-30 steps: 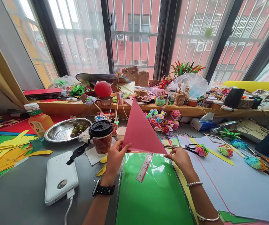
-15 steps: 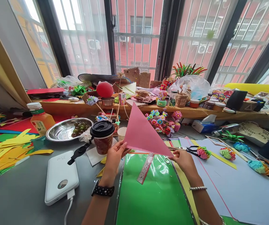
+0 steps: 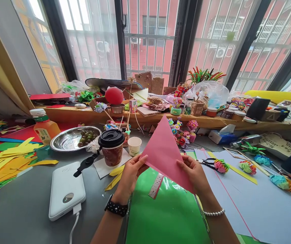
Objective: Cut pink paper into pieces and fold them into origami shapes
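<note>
A pink paper triangle (image 3: 164, 152) is held up above the green sheet (image 3: 165, 217), one corner pointing up. My left hand (image 3: 132, 169) pinches its lower left corner between thumb and fingers. At the right edge my right hand (image 3: 192, 173) grips the paper, thumb in front and fingers behind, with the lower right corner hanging past the thumb. Beneath the paper, a short ruler (image 3: 156, 185) lies on the green sheet, partly covered.
To the left are a lidded coffee cup (image 3: 111, 149), a paper cup (image 3: 134, 145), a power bank (image 3: 67, 189) and a steel plate (image 3: 59, 140) with fruit. Scissors (image 3: 207, 164) and paper flowers (image 3: 247, 167) lie on white sheets at right.
The pink triangle has turned and shifted right, its top corner moving right and its lower right corner dropping. My right hand has moved from that corner up along the right edge.
</note>
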A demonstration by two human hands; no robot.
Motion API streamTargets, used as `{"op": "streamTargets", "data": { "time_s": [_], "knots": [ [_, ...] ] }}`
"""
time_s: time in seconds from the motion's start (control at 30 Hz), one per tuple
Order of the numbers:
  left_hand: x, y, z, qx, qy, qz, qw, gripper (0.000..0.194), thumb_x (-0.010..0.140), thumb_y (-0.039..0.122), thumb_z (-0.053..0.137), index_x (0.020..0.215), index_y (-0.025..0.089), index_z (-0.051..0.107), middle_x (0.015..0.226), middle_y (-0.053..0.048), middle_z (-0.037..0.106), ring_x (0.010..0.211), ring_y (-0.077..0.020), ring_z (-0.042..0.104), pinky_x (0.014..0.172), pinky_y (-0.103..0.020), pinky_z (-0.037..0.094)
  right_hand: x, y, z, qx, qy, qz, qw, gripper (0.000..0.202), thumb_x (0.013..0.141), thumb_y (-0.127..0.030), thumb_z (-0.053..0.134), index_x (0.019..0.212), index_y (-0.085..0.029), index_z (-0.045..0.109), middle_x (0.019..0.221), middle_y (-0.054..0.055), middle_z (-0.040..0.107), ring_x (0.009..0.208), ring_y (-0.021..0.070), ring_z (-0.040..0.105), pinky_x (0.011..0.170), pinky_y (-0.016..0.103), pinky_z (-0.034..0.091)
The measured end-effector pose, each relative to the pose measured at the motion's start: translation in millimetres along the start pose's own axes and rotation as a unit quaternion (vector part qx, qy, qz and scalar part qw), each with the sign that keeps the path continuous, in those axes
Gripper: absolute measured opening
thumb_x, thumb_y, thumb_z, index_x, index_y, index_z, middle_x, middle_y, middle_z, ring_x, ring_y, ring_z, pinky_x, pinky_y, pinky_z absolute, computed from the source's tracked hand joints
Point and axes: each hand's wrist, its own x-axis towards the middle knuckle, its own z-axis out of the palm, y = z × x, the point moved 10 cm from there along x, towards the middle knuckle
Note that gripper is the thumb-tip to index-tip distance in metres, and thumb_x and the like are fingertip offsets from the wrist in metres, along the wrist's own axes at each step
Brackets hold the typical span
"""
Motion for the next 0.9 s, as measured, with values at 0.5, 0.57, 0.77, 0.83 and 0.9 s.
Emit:
{"op": "streamTargets", "data": {
  "time_s": [0.5,0.57,0.77,0.83,0.9],
  "knots": [
    [-5.4,-9.1,17.1,0.13,-0.041,-0.007,0.991,0.018,0.062,0.029,0.065,0.066,0.012,0.063,0.064,-0.003,0.065,0.06,-0.0126,0.06,0.061,-0.022,0.049,-25.4,-43.8,41.5,-0.291,-0.061,-0.239,0.924,0.046,0.064,-0.033,0.063,0.108,-0.027,0.053,0.124,0.004,0.044,0.116,0.0237,0.033,0.096,0.042,0.026],
    [-7.2,-6.7,23.3,0.128,-0.063,0.011,0.99,0.016,0.062,0.027,0.065,0.067,0.012,0.063,0.063,-0.002,0.064,0.059,-0.012,0.059,0.061,-0.022,0.049,-28.7,-39.5,53.1,-0.288,-0.126,-0.224,0.923,0.047,0.064,-0.033,0.063,0.11,-0.028,0.052,0.123,0.003,0.046,0.116,0.0234,0.035,0.097,0.04,0.025],
    [-12.7,0.9,34.0,0.146,-0.09,0.05,0.984,0.014,0.063,0.023,0.064,0.073,0.013,0.064,0.069,-0.002,0.066,0.064,-0.0143,0.06,0.063,-0.023,0.047,-35.0,-31.7,66.6,-0.23,-0.23,-0.179,0.929,0.042,0.068,-0.038,0.059,0.108,-0.028,0.054,0.114,0.002,0.055,0.109,0.0242,0.045,0.092,0.038,0.031],
    [-13.0,0.3,34.1,0.144,-0.089,0.05,0.984,0.013,0.062,0.023,0.065,0.07,0.014,0.063,0.067,-0.002,0.066,0.063,-0.0143,0.06,0.063,-0.023,0.047,-36.0,-31.9,68.5,-0.216,-0.235,-0.168,0.933,0.037,0.069,-0.036,0.057,0.105,-0.027,0.057,0.111,0.002,0.057,0.105,0.0243,0.048,0.09,0.038,0.034],
    [-12.8,-1.0,34.3,0.143,-0.091,0.049,0.984,0.013,0.062,0.025,0.064,0.069,0.014,0.062,0.065,-0.001,0.066,0.063,-0.014,0.06,0.061,-0.022,0.046,-37.2,-31.6,70.8,-0.204,-0.238,-0.157,0.937,0.032,0.072,-0.034,0.055,0.103,-0.026,0.059,0.108,0.002,0.059,0.102,0.0239,0.05,0.088,0.037,0.036]
  ]
}}
